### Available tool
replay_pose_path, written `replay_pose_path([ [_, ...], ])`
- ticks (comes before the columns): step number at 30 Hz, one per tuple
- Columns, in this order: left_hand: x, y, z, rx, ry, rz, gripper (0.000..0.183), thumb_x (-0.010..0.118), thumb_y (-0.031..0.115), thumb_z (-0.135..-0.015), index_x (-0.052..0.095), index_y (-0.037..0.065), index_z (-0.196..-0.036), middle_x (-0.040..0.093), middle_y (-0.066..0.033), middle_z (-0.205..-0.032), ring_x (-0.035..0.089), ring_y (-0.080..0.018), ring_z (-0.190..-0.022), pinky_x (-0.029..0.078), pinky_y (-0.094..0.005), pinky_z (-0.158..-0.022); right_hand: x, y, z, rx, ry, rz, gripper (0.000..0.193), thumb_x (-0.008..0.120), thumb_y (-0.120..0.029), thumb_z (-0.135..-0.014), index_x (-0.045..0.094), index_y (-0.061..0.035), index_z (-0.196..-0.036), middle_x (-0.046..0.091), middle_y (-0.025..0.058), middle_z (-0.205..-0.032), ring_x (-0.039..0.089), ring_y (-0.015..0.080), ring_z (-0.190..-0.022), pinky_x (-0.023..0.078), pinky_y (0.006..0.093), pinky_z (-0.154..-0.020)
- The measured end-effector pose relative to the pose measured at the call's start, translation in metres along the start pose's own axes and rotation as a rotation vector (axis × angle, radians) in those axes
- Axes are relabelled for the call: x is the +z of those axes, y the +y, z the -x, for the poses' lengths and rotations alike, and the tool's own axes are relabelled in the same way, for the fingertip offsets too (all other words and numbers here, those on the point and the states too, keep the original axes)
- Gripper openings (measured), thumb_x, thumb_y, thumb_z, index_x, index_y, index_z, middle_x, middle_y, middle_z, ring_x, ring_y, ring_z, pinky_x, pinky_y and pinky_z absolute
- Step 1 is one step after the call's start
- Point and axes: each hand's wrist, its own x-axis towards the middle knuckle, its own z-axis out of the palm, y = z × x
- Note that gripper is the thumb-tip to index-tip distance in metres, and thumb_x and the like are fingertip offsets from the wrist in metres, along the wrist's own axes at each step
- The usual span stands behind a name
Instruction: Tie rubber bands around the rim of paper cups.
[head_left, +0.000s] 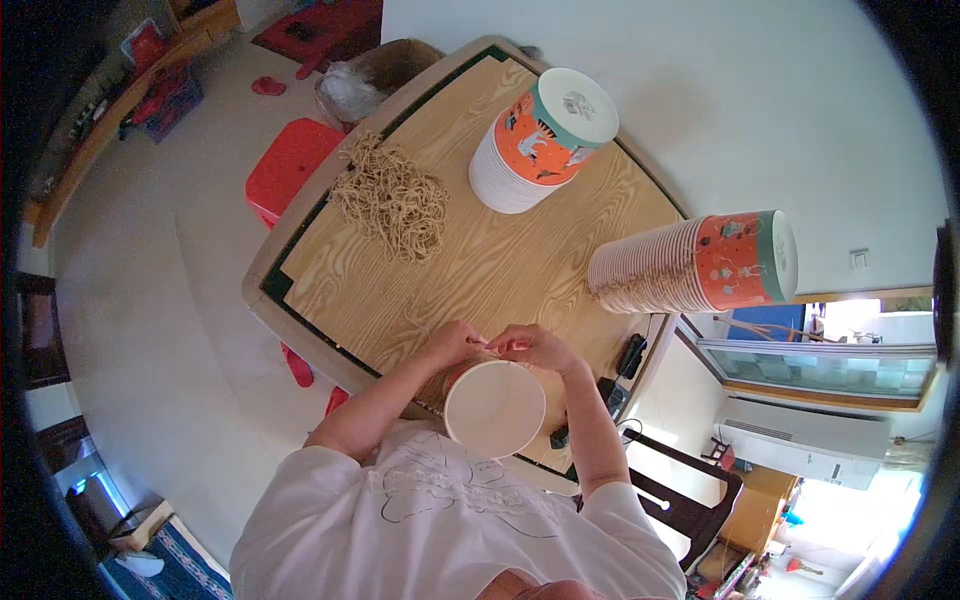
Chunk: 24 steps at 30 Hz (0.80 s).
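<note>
A white-lined paper bucket (pixel 495 410) stands at the near edge of the table, close against my body, its open mouth facing up. Beyond its far rim my left hand (pixel 455 343) and my right hand (pixel 537 347) meet with fingertips pinched together. Between them is a thin tan cord, mostly hidden by the fingers, and a loose strand (pixel 415 318) shows by my left hand. A tangled heap of tan cords (pixel 395 200) lies at the far left of the table.
An upside-down stack of printed orange and green buckets (pixel 535 150) stands at the back. Another stack (pixel 700 265) lies on its side at the right, with cords along it. Small black objects (pixel 630 355) sit by the right edge. A red stool (pixel 295 165) stands left.
</note>
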Motion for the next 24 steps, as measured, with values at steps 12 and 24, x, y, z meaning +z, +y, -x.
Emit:
replay_pose_path([
  [12,-0.003,0.008,0.000,-0.044,-0.044,0.034,0.031,0.057,0.036,-0.074,0.066,0.010,-0.088,0.062,-0.0140,-0.081,0.060,-0.0262,-0.075,0.045,-0.0366,-0.068,-0.007,0.004,0.007,0.062,-0.039,0.046,0.012,0.057,-0.004,-0.076,0.064,-0.0047,-0.087,0.060,0.0048,-0.085,0.056,0.0133,-0.081,0.044,0.0259,-0.072],
  [24,-0.001,0.007,0.006,0.011,-0.003,0.141,0.026,0.063,0.030,-0.070,0.066,0.010,-0.085,0.062,-0.0159,-0.075,0.062,-0.0236,-0.066,0.047,-0.0320,-0.063,-0.013,-0.030,0.036,0.094,-0.041,-0.057,0.018,0.060,-0.013,-0.079,0.062,-0.0074,-0.096,0.062,0.0057,-0.090,0.057,0.0165,-0.083,0.046,0.0293,-0.074],
])
